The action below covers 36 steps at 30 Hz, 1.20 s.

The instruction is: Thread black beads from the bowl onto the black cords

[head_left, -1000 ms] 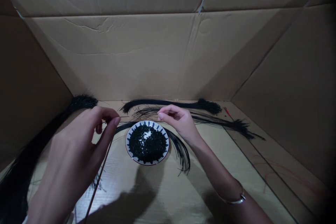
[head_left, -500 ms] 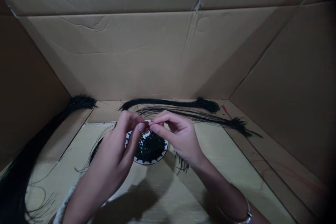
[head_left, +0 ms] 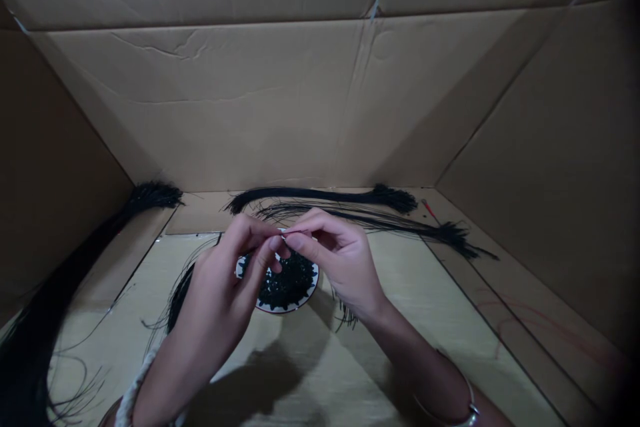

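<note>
My left hand (head_left: 225, 280) and my right hand (head_left: 340, 257) meet fingertip to fingertip above a round plate (head_left: 315, 280). Both are pinched closed, and what lies between the fingertips is too small to make out. On the plate is a heap of small black pieces (head_left: 287, 283), partly covered by my left fingers. Dark strands (head_left: 180, 297) stick out behind my left forearm, and black strand ends (head_left: 346, 313) show beneath my right wrist.
A thick black strand bundle (head_left: 60, 293) runs down the left side. Two more bundles, one compact (head_left: 320, 195) and one looser (head_left: 400, 221), lie along the back. A thin red-handled tool (head_left: 429, 209) is at back right. Cardboard walls (head_left: 240, 107) enclose the surface.
My left fingertips have shifted slightly to the right, closer against my right fingertips. My right hand has barely moved.
</note>
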Each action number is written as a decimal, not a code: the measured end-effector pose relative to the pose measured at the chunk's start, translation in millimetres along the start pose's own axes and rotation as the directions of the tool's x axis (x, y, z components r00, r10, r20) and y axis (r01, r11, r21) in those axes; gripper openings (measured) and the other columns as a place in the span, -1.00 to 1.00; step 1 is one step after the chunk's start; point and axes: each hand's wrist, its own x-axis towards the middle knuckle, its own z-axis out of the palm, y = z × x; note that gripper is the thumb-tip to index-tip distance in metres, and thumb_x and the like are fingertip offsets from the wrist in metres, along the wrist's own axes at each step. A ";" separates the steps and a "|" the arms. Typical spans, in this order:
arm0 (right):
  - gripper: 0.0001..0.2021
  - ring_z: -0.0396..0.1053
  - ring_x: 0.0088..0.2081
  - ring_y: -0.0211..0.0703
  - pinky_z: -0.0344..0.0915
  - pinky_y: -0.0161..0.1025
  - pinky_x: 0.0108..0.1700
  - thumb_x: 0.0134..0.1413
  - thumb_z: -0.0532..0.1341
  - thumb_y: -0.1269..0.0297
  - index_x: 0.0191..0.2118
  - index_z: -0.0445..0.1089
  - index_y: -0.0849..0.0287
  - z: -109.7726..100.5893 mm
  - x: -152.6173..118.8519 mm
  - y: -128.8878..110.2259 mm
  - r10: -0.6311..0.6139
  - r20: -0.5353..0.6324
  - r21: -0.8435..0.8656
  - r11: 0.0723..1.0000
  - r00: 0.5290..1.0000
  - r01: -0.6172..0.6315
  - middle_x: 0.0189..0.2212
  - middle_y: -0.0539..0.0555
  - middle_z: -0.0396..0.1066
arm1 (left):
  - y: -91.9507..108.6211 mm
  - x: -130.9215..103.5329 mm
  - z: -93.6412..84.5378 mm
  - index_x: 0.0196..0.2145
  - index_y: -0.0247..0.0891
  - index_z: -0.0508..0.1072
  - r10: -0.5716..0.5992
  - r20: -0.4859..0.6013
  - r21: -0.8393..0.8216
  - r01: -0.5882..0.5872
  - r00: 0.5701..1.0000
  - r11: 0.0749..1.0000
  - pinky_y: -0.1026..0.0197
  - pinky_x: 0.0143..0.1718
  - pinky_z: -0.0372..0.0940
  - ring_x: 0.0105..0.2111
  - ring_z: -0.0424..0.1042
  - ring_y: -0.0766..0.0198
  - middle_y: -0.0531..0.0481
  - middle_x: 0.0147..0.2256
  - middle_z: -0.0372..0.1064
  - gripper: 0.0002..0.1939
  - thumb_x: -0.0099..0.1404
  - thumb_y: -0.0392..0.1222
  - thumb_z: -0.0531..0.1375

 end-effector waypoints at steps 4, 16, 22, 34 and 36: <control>-0.99 0.40 -0.39 -0.21 0.27 -0.20 -0.32 0.08 0.41 0.27 -0.35 0.60 0.00 0.2 -1.4 1.7 0.000 -0.001 0.029 1.000 1.000 0.000 -0.44 -0.04 0.53 | 4.4 1.2 -0.7 -0.20 -0.20 0.43 -0.045 0.005 -0.078 0.045 0.999 0.996 0.29 -0.42 0.41 -0.35 0.54 0.29 -0.02 -0.29 0.54 -0.90 0.45 -0.14 0.16; -0.90 0.40 -0.36 -0.24 0.26 -0.24 -0.30 0.08 0.42 0.33 -0.34 0.63 -0.07 1.2 -3.5 5.9 -0.046 -0.010 0.061 0.997 0.999 0.046 -0.39 -0.06 0.57 | 0.5 1.9 -4.0 -0.23 -0.22 0.45 -0.165 0.076 -0.295 0.180 0.983 0.938 0.39 -0.35 0.40 -0.37 0.56 0.36 0.06 -0.37 0.56 -0.85 0.40 -0.09 0.25; -0.81 0.47 -0.25 -0.18 0.34 -0.19 -0.18 0.13 0.38 0.38 -0.26 0.65 -0.15 -0.9 -3.1 1.4 -0.107 0.002 -0.055 0.993 0.994 0.107 -0.33 -0.06 0.62 | -1.0 1.7 -3.5 -0.24 -0.22 0.47 -0.171 0.064 -0.341 0.183 0.983 0.922 0.39 -0.33 0.43 -0.36 0.59 0.35 0.05 -0.35 0.59 -0.85 0.37 -0.09 0.28; -0.68 0.51 -0.21 -0.17 0.32 -0.11 -0.09 0.21 0.32 0.43 -0.10 0.60 -0.26 -3.5 -3.6 0.8 -0.270 0.096 -0.214 0.934 0.958 0.285 -0.20 -0.12 0.65 | -1.2 5.2 -5.3 -0.29 -0.19 0.61 -0.079 -0.022 -0.258 0.071 0.997 0.964 0.54 -0.36 0.37 -0.48 0.53 0.50 0.14 -0.50 0.58 -0.93 0.33 -0.20 0.31; -0.69 0.51 -0.22 -0.17 0.32 -0.10 -0.07 0.18 0.34 0.45 -0.13 0.61 -0.21 -4.6 -2.1 -1.3 -0.287 0.089 -0.225 0.927 0.954 0.300 -0.24 -0.10 0.64 | -1.0 5.0 -6.6 -0.27 -0.16 0.63 -0.081 -0.029 -0.249 0.071 0.996 0.966 0.55 -0.37 0.37 -0.49 0.53 0.50 0.16 -0.50 0.58 -0.93 0.32 -0.20 0.31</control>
